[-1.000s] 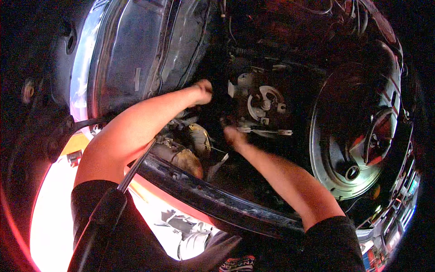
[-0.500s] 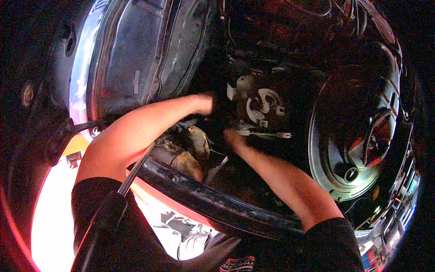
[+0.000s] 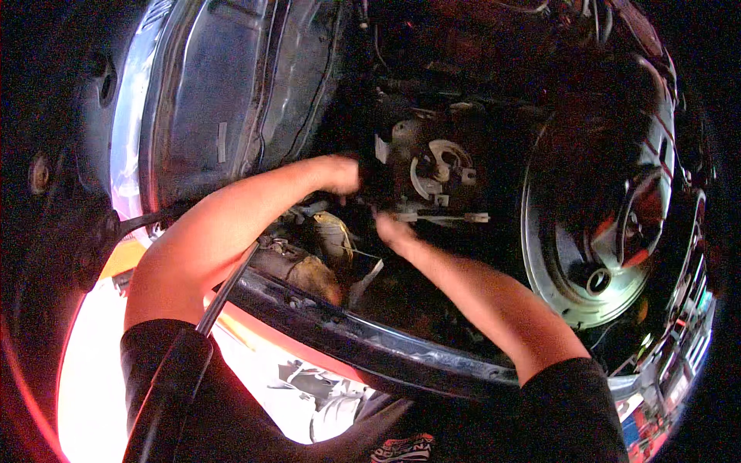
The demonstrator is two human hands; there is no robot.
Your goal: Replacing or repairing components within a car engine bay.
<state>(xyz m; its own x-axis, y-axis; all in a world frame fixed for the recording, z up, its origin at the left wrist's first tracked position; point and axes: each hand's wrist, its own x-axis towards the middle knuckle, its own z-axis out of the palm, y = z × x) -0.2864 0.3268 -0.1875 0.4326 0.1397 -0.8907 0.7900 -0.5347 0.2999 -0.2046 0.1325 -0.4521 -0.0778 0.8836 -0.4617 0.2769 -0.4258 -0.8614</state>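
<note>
Both my arms reach into a dark car compartment. My left hand is near its middle, with the fingers lost in black shadow. Lower and to the right, my right hand points toward the left one, and its fingers are also too dark to make out. Whatever either hand touches or holds is hidden. Just right of the hands is a pale metal bracket with a curved plate. A light rod-like part lies below it, close to my right hand.
A large round metal part fills the right side. A dark body panel stands at the left. The compartment's near edge curves below my arms. A strut crosses by my left elbow. A brownish rounded part sits beneath my left forearm.
The view has shifted a little, so the surroundings sit slightly further left and higher. Both hands stay close together in the dark middle, blurred earlier and somewhat sharper now.
</note>
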